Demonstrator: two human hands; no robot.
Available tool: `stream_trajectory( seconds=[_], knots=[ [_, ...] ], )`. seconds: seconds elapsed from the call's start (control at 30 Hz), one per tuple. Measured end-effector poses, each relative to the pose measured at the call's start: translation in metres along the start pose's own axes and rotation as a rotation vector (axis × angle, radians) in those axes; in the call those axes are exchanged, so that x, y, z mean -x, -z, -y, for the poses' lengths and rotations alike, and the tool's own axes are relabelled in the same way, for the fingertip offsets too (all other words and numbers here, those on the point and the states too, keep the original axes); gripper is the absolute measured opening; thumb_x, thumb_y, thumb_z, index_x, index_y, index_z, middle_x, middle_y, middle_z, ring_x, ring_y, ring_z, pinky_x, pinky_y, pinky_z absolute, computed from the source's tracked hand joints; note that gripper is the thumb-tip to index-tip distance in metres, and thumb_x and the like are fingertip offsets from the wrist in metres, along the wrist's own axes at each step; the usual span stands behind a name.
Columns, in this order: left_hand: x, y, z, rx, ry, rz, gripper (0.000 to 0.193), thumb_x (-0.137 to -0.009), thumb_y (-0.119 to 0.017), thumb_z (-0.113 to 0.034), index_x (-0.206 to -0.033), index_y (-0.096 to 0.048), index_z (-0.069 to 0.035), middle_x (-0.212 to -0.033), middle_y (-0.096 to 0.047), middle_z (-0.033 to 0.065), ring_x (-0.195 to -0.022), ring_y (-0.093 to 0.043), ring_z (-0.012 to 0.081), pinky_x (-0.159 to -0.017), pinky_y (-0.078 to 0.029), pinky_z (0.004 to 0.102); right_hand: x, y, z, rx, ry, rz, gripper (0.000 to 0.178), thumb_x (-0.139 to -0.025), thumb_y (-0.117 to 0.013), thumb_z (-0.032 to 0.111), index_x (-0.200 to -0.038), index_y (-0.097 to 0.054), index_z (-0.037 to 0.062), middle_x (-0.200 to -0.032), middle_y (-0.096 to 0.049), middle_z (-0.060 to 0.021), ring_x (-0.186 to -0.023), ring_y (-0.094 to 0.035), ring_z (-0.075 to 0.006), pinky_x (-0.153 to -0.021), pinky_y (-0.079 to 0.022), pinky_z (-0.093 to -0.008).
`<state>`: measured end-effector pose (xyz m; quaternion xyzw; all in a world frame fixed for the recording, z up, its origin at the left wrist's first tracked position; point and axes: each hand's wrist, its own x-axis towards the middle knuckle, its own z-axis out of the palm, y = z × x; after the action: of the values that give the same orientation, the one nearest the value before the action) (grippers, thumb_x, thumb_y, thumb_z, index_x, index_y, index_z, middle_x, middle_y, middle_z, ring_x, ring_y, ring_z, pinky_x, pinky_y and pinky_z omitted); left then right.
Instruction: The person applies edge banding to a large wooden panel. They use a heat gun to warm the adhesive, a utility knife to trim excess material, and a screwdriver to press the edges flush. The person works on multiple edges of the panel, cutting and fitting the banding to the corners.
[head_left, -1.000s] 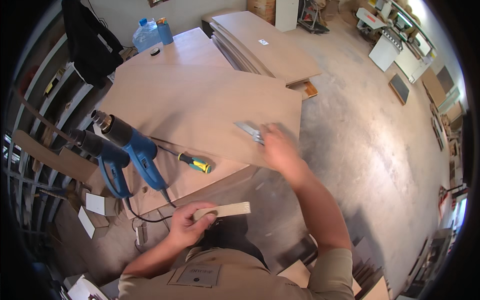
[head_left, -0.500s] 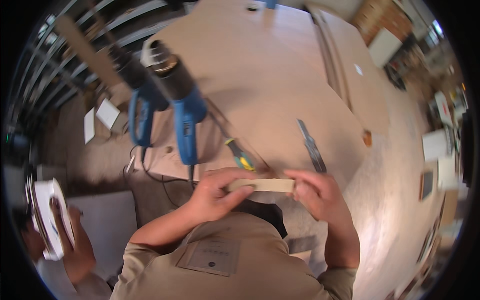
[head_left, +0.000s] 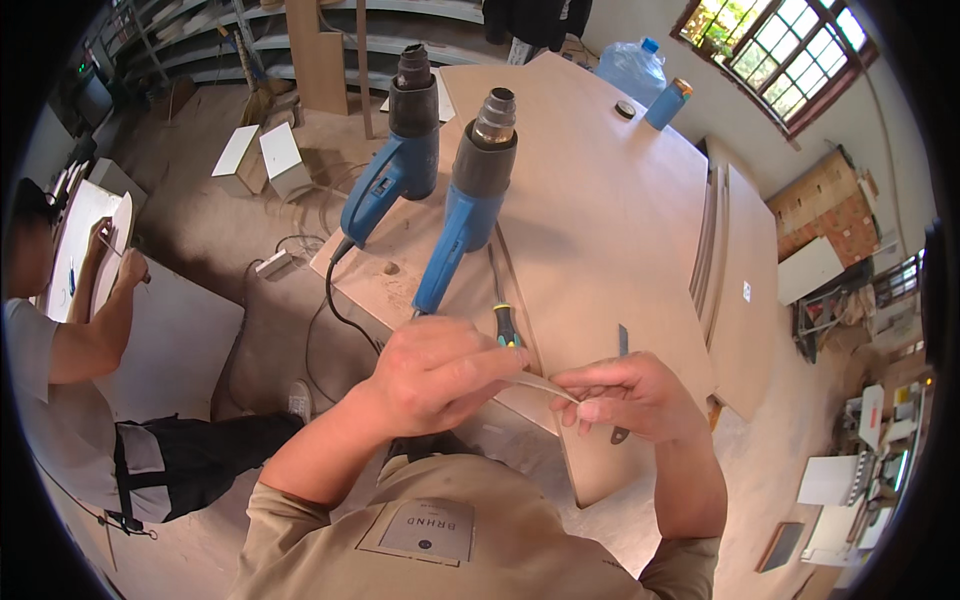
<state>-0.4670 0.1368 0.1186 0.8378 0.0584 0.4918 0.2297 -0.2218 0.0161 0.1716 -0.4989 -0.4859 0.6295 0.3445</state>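
Beige strip (head_left: 546,385), left grip (head_left: 432,375) closed, right grip (head_left: 637,394) apparently pinching it

Heat guns (head_left: 475,205) beyond hands (head_left: 425,375), open board (head_left: 595,215) rightward

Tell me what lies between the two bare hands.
In the head view, a thin, curved, pale strip runs from the left hand to the right hand.

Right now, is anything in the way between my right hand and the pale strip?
Nothing visible: your right hand appears to pinch one end of the pale strip, and your left hand holds the other. The knife lies behind your right hand, not between.
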Motion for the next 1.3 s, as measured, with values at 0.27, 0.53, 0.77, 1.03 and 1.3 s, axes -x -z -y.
stream_trajectory(
  seconds=[0.27, 0.53, 0.77, 1.03, 1.3],
  knots=[
    [-0.008, 0.013, 0.041, 0.197, 0.262, -0.25, 0.053, -0.079, -0.081, -0.009, -0.126, -0.057, -0.002, -0.118, -0.066, 0.0131, -0.096, -0.067, 0.0267, -0.077, -0.053, 0.035, -0.033, -0.004, 0.037, 0.318, 0.081, -0.293, 0.041, -0.09, -0.066, -0.002, -0.131, -0.061, -0.0075, -0.106, -0.072, -0.0147, -0.085, -0.07, -0.0166, -0.074, -0.057, -0.0282],
    [0.03, -0.003, 0.088, -0.016, 0.676, -0.139, 0.051, -0.084, -0.075, -0.014, -0.128, -0.054, 0.0, -0.109, -0.06, 0.018, -0.099, -0.06, 0.0323, -0.086, -0.05, 0.0403, -0.099, 0.011, 0.073, 0.779, 0.482, -0.847, 0.037, -0.091, -0.07, 0.007, -0.127, -0.067, -0.0012, -0.106, -0.074, -0.0183, -0.084, -0.073, -0.0176, -0.075, -0.058, -0.0301],
    [0.063, -0.018, 0.085, -0.132, 0.633, -0.042, 0.058, -0.082, -0.075, -0.014, -0.131, -0.049, 0.003, -0.112, -0.057, 0.022, -0.102, -0.056, 0.0404, -0.09, -0.047, 0.0455, -0.12, -0.004, 0.08, 0.944, 0.512, -0.851, 0.031, -0.092, -0.069, 0.008, -0.121, -0.07, -0.0017, -0.106, -0.074, -0.0198, -0.091, -0.074, -0.0252, -0.082, -0.057, -0.0319],
    [0.075, -0.021, 0.093, -0.141, 0.598, -0.047, 0.06, -0.077, -0.073, -0.005, -0.132, -0.048, 0.002, -0.126, -0.052, 0.0223, -0.111, -0.053, 0.0413, -0.096, -0.045, 0.0473, -0.126, -0.011, 0.079, 1.035, 0.587, -0.865, 0.028, -0.094, -0.068, 0.003, -0.121, -0.07, -0.003, -0.092, -0.075, -0.0141, -0.08, -0.07, -0.0157, -0.075, -0.054, -0.0273],
    [0.089, -0.026, 0.097, -0.117, 0.651, -0.015, 0.06, -0.08, -0.07, -0.003, -0.135, -0.046, 0.003, -0.13, -0.049, 0.0243, -0.116, -0.051, 0.0434, -0.1, -0.043, 0.0474, -0.122, -0.015, 0.074, 1.074, 0.58, -0.921, 0.025, -0.092, -0.069, 0.004, -0.116, -0.072, -0.0034, -0.098, -0.074, -0.018, -0.08, -0.072, -0.0255, -0.073, -0.056, -0.0312]
  ],
)
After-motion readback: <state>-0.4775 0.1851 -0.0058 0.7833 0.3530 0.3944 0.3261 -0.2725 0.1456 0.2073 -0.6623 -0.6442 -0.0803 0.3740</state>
